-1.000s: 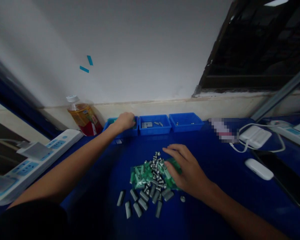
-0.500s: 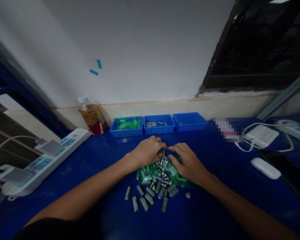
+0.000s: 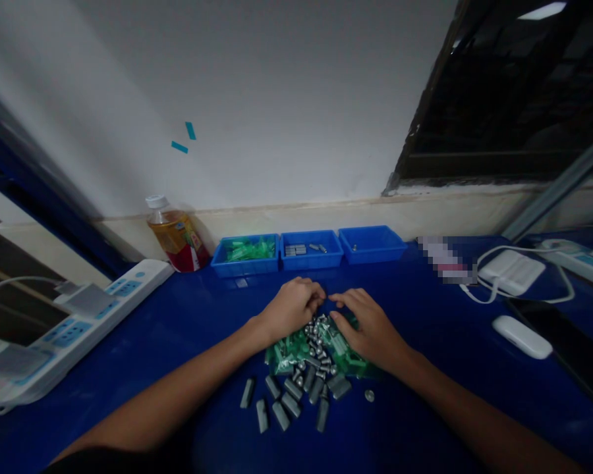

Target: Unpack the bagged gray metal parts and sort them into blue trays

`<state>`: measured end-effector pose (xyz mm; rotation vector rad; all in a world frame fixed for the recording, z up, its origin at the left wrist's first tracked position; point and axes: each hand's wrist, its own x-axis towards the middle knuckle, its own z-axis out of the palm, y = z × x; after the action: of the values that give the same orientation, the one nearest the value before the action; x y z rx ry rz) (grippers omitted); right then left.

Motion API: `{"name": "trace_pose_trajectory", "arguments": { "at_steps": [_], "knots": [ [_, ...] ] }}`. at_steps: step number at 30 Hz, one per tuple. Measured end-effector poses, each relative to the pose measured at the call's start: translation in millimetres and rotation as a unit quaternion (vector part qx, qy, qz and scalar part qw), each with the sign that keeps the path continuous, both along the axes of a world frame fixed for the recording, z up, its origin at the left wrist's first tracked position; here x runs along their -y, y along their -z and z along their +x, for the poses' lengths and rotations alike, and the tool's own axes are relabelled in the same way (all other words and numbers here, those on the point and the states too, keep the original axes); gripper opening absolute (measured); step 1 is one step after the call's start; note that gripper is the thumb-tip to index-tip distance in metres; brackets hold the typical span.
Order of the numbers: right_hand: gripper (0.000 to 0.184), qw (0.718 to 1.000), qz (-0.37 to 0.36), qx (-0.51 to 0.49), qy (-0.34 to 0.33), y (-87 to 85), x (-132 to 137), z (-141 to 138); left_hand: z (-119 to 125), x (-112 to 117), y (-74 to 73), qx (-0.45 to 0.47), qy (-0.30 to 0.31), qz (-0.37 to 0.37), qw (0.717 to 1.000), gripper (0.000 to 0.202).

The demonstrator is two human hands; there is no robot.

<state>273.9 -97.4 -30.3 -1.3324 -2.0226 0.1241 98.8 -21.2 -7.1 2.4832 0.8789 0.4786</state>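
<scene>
A mixed pile [image 3: 312, 352] of green plastic pieces, small silver screws and grey metal blocks lies on the blue table [image 3: 178, 342]. My left hand [image 3: 289, 308] rests on the pile's far left side with its fingers curled in. My right hand [image 3: 368, 326] lies on the far right side, fingers bent down into the parts. The fingertips of both hands nearly meet above the screws. What either hand holds is hidden. Behind the pile stand three blue trays: the left tray [image 3: 246, 265] with green pieces, the middle tray [image 3: 310, 259] with grey blocks, the right tray [image 3: 373, 249] with a screw.
A drink bottle [image 3: 174, 235] stands left of the trays by the wall. A white power strip [image 3: 74, 319] lies at the left. On the right sit a white charger with cable [image 3: 511, 271], a white case [image 3: 521, 336] and a dark phone [image 3: 580, 359]. Loose grey blocks [image 3: 281, 403] lie nearer me.
My left hand came back from the left tray to the pile, beside my right hand. Over the last half second both hands stayed on the pile with only small finger shifts.
</scene>
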Motion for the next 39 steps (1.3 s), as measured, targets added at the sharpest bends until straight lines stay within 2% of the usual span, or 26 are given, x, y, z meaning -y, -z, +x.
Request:
{"name": "trace_pose_trajectory", "arguments": {
  "at_steps": [2,5,8,10,12,14,16,18,19,21,23,29,31,33,36,39],
  "knots": [
    [0.022,1.0,0.023,-0.006,0.005,-2.5,1,0,1,3,-2.0,0.102,0.008,-0.122,0.987,0.018],
    [0.022,0.999,0.048,-0.002,-0.02,-9.1,5,-3,-2,11,-6.5,0.219,0.037,-0.267,0.938,0.032],
    [0.019,0.997,0.052,0.003,-0.057,-16.6,11,-9,-5,22,-10.3,0.28,0.052,-0.381,0.88,0.037],
    [0.015,0.997,0.059,-0.011,-0.056,-20.1,14,-12,-6,28,-11.4,0.305,0.043,-0.444,0.841,0.042],
    [0.01,0.996,0.056,-0.051,-0.042,-21.7,16,-14,-6,32,-11.3,0.327,0.033,-0.463,0.824,0.044],
    [0.008,0.993,0.018,-0.117,-0.017,-21.7,16,-16,-8,34,-9.6,0.339,0.017,-0.409,0.847,0.039],
    [0.007,0.974,-0.064,-0.215,0.01,-21.4,17,-19,-10,37,-6.8,0.322,-0.002,-0.291,0.901,0.03],
    [0.013,0.934,-0.153,-0.323,0.017,-22.5,19,-22,-12,40,-3.7,0.273,0.002,-0.156,0.949,0.024],
    [0.017,0.91,-0.186,-0.369,0.012,-23.8,20,-24,-13,42,-2.5,0.249,0.013,-0.101,0.963,0.023],
    [0.022,0.876,-0.223,-0.427,-0.003,-27.8,22,-27,-13,45,-1.6,0.223,0.032,-0.026,0.974,0.02],
    [0.025,0.866,-0.23,-0.443,-0.005,-31.9,24,-29,-14,48,-2.9,0.219,0.03,0.016,0.975,0.018],
    [0.039,0.896,-0.224,-0.382,0.037,-30.7,26,-27,-13,53,-10.9,0.219,0.025,0.112,0.969,0.025],
    [0.041,0.911,-0.21,-0.351,0.047,-28.2,27,-27,-12,56,-12.1,0.223,0.019,0.108,0.969,0.019],
    [0.043,0.926,-0.192,-0.322,0.052,-26.7,27,-27,-10,57,-12.9,0.229,0.005,0.063,0.971,0.01],
    [0.04,0.949,-0.138,-0.279,0.048,-25.8,27,-25,-7,55,-14.1,0.247,-0.033,-0.072,0.966,0.013],
    [0.013,0.974,-0.033,-0.221,0.021,-23.7,25,-23,-5,51,-15.3,0.279,-0.076,-0.218,0.932,0.025]
  ]
}}
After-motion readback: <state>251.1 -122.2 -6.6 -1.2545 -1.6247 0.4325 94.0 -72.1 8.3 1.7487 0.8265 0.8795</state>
